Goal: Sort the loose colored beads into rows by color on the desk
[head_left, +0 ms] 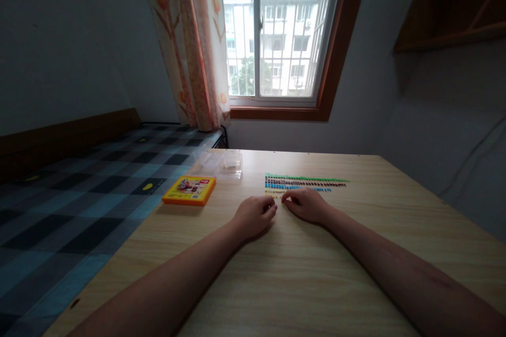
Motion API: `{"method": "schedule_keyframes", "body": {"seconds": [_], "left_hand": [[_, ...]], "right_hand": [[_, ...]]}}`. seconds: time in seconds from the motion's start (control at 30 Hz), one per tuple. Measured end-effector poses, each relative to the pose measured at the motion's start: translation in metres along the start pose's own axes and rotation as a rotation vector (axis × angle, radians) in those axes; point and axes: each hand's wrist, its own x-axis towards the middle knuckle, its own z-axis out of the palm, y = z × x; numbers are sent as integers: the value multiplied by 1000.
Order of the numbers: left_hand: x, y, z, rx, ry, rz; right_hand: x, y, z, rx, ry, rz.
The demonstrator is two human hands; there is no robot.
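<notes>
Rows of small coloured pieces (pixel 304 182) lie in lines on a light wooden table (pixel 324 274): green, dark, blue and a short yellow row nearest me. My left hand (pixel 255 215) rests on the table with fingers curled, its tips at the left end of the yellow row. My right hand (pixel 306 204) lies beside it, fingers pinched together over that same row and hiding part of it. What the fingertips hold is too small to make out.
A flat orange box (pixel 190 190) with a picture lid lies at the table's left edge. Behind it stands a clear plastic container (pixel 225 162). A bed with a checked blue cover (pixel 79 195) runs along the left. Window and curtain (pixel 190 42) stand beyond.
</notes>
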Motion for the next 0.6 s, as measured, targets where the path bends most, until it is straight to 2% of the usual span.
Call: {"method": "schedule_keyframes", "body": {"seconds": [0.6], "left_hand": [[1,1,-1,10,-13,-11]], "right_hand": [[0,-1,0,-1,1,15]]}}
